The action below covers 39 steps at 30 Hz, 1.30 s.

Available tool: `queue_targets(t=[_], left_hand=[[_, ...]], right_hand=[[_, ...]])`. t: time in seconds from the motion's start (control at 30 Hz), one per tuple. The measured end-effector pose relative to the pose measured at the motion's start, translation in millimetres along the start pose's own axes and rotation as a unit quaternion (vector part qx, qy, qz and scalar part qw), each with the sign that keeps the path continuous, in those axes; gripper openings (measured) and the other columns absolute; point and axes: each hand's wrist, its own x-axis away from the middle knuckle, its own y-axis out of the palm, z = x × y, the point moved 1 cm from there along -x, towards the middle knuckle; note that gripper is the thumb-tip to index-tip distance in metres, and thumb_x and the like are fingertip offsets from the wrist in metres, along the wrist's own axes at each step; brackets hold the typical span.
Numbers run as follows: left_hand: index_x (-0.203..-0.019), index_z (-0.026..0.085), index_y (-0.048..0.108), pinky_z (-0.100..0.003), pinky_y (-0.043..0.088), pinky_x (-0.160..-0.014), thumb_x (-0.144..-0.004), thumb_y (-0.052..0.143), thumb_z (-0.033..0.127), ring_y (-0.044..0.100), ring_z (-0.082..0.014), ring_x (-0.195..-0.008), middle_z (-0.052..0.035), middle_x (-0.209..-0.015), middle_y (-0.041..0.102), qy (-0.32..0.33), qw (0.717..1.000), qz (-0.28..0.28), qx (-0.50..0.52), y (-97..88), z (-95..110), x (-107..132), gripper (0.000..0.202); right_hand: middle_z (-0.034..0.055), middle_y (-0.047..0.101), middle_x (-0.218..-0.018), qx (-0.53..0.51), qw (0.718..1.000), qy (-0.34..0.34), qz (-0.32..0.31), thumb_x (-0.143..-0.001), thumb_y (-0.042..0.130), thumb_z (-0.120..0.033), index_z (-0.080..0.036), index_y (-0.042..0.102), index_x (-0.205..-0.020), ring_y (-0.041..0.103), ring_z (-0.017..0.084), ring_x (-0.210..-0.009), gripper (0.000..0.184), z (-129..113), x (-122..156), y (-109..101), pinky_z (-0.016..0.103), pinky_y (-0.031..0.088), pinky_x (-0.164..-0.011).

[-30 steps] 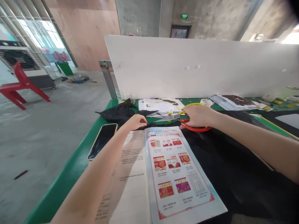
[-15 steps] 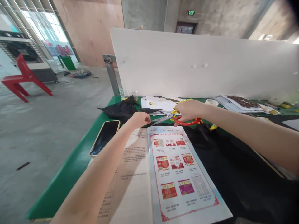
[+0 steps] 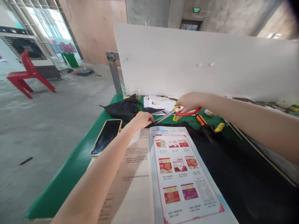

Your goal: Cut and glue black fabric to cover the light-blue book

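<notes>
My right hand (image 3: 190,102) is closed on the red and yellow handles of a pair of scissors (image 3: 174,114). The steel blades point left toward my left hand and are slightly apart. My left hand (image 3: 142,119) is closed, pinching the edge of a black cloth (image 3: 235,165) at the top of an open booklet (image 3: 168,174). The booklet lies on the cloth in front of me, one page with text and one with red product pictures. The scissor tips are a short way from my left fingers.
A phone (image 3: 106,136) lies face up on the green table (image 3: 70,174) left of my arm. A crumpled black piece (image 3: 121,109), white papers (image 3: 158,102), orange and yellow markers (image 3: 210,123) sit further back. A white board (image 3: 205,62) stands behind. A red chair (image 3: 25,74) is on the floor.
My right hand has carried the scissors left, bringing the blades close to my left hand. The left hand has stayed on the cloth edge. The view has shifted slightly.
</notes>
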Motion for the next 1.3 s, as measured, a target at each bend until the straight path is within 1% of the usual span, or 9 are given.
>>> queue_targets(t=[0.07,0.1,0.23,0.43,0.57,0.8,0.93,1.13,1.3], left_hand=[[-0.089,0.022,0.069,-0.025,0.044,-0.073,-0.076,0.051,0.019,0.062,-0.0188,-0.084,-0.0033,-0.092,0.071,-0.009,1.000,0.001,-0.001,0.2,-0.6,-0.2,0.022],[-0.089,0.022,0.068,-0.026,0.044,-0.073,-0.076,0.050,0.019,0.062,-0.0188,-0.084,-0.0033,-0.092,0.071,-0.011,1.000,0.001,0.000,0.2,-0.7,-0.2,0.022],[-0.087,0.022,0.068,-0.027,0.043,-0.073,-0.076,0.049,0.018,0.062,-0.0193,-0.084,-0.0035,-0.091,0.070,-0.007,1.000,0.007,-0.002,-0.6,0.1,0.2,0.022],[-0.084,0.022,0.068,-0.027,0.042,-0.074,-0.077,0.049,0.020,0.062,-0.0188,-0.081,-0.0028,-0.089,0.071,-0.008,1.000,0.009,-0.011,-1.2,2.2,0.4,0.020],[-0.085,0.021,0.068,-0.028,0.041,-0.076,-0.077,0.048,0.019,0.062,-0.0197,-0.083,-0.0035,-0.090,0.070,-0.010,1.000,0.008,-0.011,-1.0,2.3,0.5,0.021],[-0.084,0.021,0.068,-0.029,0.041,-0.078,-0.077,0.049,0.020,0.062,-0.0201,-0.084,-0.0039,-0.091,0.070,-0.018,1.000,0.009,-0.010,-2.4,5.9,1.5,0.020],[-0.084,0.021,0.068,-0.029,0.041,-0.080,-0.077,0.049,0.019,0.062,-0.0201,-0.085,-0.0038,-0.091,0.070,-0.013,1.000,0.006,-0.007,-3.1,6.9,1.5,0.021],[-0.086,0.022,0.069,-0.030,0.041,-0.077,-0.078,0.047,0.020,0.062,-0.0216,-0.084,-0.0042,-0.092,0.070,-0.008,1.000,0.010,-0.015,-0.3,2.8,0.2,0.023],[-0.087,0.022,0.069,-0.031,0.040,-0.081,-0.077,0.048,0.020,0.061,-0.0216,-0.085,-0.0043,-0.090,0.070,-0.012,1.000,0.010,-0.011,0.5,0.6,-0.2,0.024]], right_hand=[[0.0069,0.066,-0.074,0.020,0.996,-0.025,-0.081,-0.056,0.072,-0.058,-0.023,0.070,-0.075,0.056,0.021,-0.065,0.040,1.0,-7.5,0.2,0.032,0.033,-0.059],[0.0071,0.066,-0.075,0.021,0.994,-0.028,-0.105,-0.058,0.071,-0.058,-0.024,0.070,-0.076,0.056,0.022,-0.067,0.039,0.7,-10.6,-0.3,0.033,0.033,-0.060],[0.0067,0.065,-0.070,-0.012,0.995,-0.008,-0.098,-0.064,0.067,-0.058,-0.024,0.069,-0.074,0.057,0.022,-0.069,0.036,-3.0,-19.4,-2.2,0.034,0.033,-0.062],[0.0072,0.064,-0.072,0.050,0.990,-0.042,-0.122,-0.060,0.067,-0.063,-0.023,0.067,-0.071,0.057,0.021,-0.068,0.042,-8.3,-26.2,-0.2,0.033,0.032,-0.061],[0.0068,0.064,-0.071,0.074,0.986,-0.047,-0.143,-0.058,0.070,-0.058,-0.023,0.067,-0.074,0.056,0.022,-0.069,0.038,-9.0,-26.2,-0.9,0.033,0.032,-0.062],[0.0053,0.061,-0.063,0.068,0.987,-0.050,-0.137,-0.058,0.069,-0.060,-0.022,0.062,-0.060,0.054,0.020,-0.065,0.039,-9.8,-22.9,-1.4,0.033,0.031,-0.061],[0.0045,0.058,-0.059,0.064,0.986,-0.053,-0.144,-0.057,0.069,-0.062,-0.022,0.060,-0.058,0.053,0.020,-0.063,0.041,-5.1,-21.1,3.2,0.033,0.032,-0.060],[0.0045,0.061,-0.065,-0.008,0.984,-0.024,-0.176,-0.058,0.069,-0.061,-0.023,0.064,-0.065,0.055,0.020,-0.065,0.039,7.5,-15.6,12.9,0.032,0.034,-0.059],[0.0057,0.064,-0.076,-0.045,0.976,-0.017,-0.212,-0.058,0.067,-0.065,-0.025,0.067,-0.078,0.056,0.022,-0.066,0.045,6.5,-9.1,11.4,0.033,0.036,-0.057]])
